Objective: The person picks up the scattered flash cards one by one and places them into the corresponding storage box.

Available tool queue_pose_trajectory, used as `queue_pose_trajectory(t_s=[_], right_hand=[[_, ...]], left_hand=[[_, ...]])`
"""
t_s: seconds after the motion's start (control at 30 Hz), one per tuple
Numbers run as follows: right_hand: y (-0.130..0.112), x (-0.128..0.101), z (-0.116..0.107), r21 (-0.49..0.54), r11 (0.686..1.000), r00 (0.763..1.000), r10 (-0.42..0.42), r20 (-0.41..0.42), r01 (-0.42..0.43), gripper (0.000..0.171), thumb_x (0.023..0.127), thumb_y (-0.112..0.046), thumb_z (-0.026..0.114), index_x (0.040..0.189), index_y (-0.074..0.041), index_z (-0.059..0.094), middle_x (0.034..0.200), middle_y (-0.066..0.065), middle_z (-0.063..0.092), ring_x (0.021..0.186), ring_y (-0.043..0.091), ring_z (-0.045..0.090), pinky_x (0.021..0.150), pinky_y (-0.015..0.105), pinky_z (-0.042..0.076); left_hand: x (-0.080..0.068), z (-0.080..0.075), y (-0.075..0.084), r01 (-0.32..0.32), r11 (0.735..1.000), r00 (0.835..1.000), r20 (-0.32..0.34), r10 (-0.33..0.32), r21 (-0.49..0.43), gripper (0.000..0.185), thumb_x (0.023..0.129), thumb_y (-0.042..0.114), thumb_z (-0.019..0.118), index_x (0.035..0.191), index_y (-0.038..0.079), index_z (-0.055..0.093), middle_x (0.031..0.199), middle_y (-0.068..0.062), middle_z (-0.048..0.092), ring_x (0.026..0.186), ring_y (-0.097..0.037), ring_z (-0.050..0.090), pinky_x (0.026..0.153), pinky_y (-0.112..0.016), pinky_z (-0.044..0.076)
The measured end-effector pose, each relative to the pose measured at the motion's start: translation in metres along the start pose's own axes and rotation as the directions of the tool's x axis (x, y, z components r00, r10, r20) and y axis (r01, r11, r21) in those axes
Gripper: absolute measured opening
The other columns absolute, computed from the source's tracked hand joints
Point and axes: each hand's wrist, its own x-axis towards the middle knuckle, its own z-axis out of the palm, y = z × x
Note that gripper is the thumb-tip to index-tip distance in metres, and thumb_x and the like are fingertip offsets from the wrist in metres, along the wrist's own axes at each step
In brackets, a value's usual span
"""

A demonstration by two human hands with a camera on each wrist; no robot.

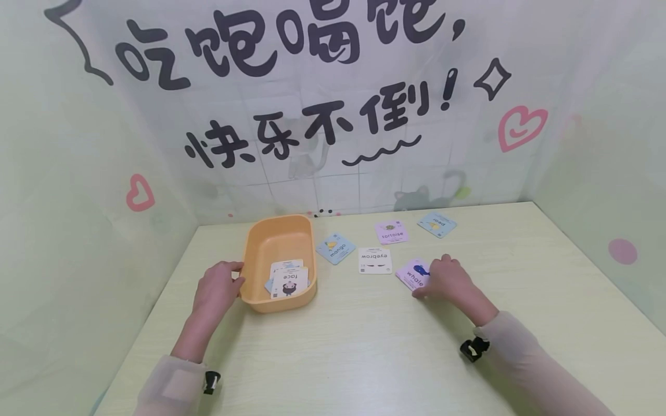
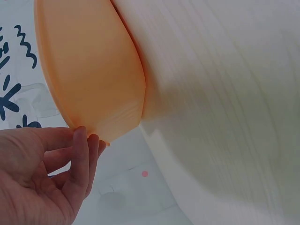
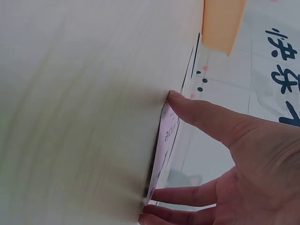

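On the left, my left hand (image 1: 215,290) holds the near left rim of an orange plastic bin (image 1: 273,241), its thumb and fingertips at the edge. The left wrist view shows the hand (image 2: 61,173) against the bin's outer wall (image 2: 93,70). Inside the bin lie several picture cards, a "face" card (image 1: 295,278) on top. To the right, my right hand (image 1: 451,284) grips a purple "whale" card (image 1: 411,274) by its edges. In the right wrist view, thumb and fingers sit at opposite ends of this card (image 3: 164,138), low at the tabletop.
A blue "mango" card (image 1: 336,248) lies just right of the bin. Beyond it are a white "eyebrow" card (image 1: 374,260), a purple "tortoise" card (image 1: 392,232) and a blue "pear" card (image 1: 436,225). Printed curtains (image 1: 322,185) surround the pale wooden table (image 1: 354,352) at the back and sides.
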Motion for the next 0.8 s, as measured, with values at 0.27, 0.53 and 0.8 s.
queue_pose_trajectory(t_s=[0.27, 0.53, 0.8], right_hand=[[-0.0017, -0.0012, -0.0015, 0.008, 1.000, 1.000, 0.018, 0.015, -0.018, 0.068, 0.072, -0.040, 0.085, 0.105, 0.014, 0.060, 0.093, 0.019, 0.052, 0.083, 0.029, 0.049, 0.069, 0.035, 0.044], [-0.0028, 0.0030, -0.0053, 0.025, 0.999, 0.999, -0.027, 0.026, 0.026, 0.066, 0.072, -0.034, 0.085, 0.110, 0.014, 0.061, 0.100, 0.020, 0.054, 0.080, 0.025, 0.053, 0.067, 0.033, 0.048], [-0.0089, 0.0059, -0.0092, 0.030, 0.993, 0.992, -0.113, -0.051, 0.115, 0.064, 0.077, -0.033, 0.083, 0.115, 0.013, 0.061, 0.105, 0.022, 0.057, 0.080, 0.024, 0.053, 0.070, 0.036, 0.050]], left_hand=[[-0.0011, -0.0008, 0.0004, 0.007, 1.000, 1.000, 0.006, -0.007, -0.001, 0.043, 0.098, 0.007, 0.058, 0.139, -0.006, 0.053, 0.129, -0.027, 0.061, 0.063, -0.014, 0.061, 0.053, -0.025, 0.047], [-0.0014, -0.0009, -0.0004, 0.000, 1.000, 1.000, 0.000, 0.000, 0.004, 0.043, 0.098, 0.007, 0.058, 0.139, -0.006, 0.053, 0.132, -0.027, 0.060, 0.062, -0.014, 0.059, 0.052, -0.025, 0.046], [-0.0021, -0.0008, -0.0013, -0.006, 1.000, 1.000, -0.006, 0.006, -0.003, 0.043, 0.097, 0.006, 0.058, 0.138, -0.006, 0.053, 0.127, -0.027, 0.062, 0.062, -0.014, 0.061, 0.052, -0.026, 0.046]])
